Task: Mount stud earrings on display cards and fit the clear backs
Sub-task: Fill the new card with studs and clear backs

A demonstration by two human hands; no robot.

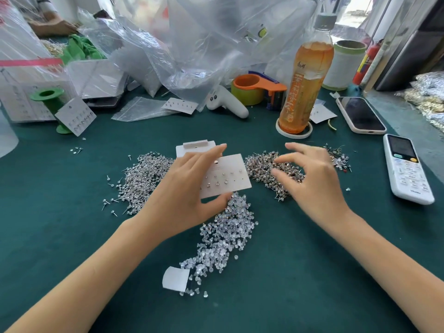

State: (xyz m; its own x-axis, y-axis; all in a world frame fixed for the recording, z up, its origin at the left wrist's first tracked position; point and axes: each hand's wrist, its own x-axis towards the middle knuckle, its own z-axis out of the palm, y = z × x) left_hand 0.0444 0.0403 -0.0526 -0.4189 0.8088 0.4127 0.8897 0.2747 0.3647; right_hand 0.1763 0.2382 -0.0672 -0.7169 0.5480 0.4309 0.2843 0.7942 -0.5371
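Two hands at work over a dark green table. My left hand pinches the display card by its near-left edge, thumb under, fingers across the top; a few studs already sit in its rows. My right hand hovers over the right stud pile, fingers spread and loosely curled, holding nothing that I can see. A second pile of studs lies left of the card, and the clear backs are heaped just near it.

Handling, as I judge it: the card is light, thin and bendable, best held by the edge away from the holes; studs are tiny, hard and sharp-posted, best taken by the head; backs are soft, slippery and easily scattered.

Surroundings: plastic bags, a tea bottle, a tape dispenser, a phone and a remote crowd the far and right sides.
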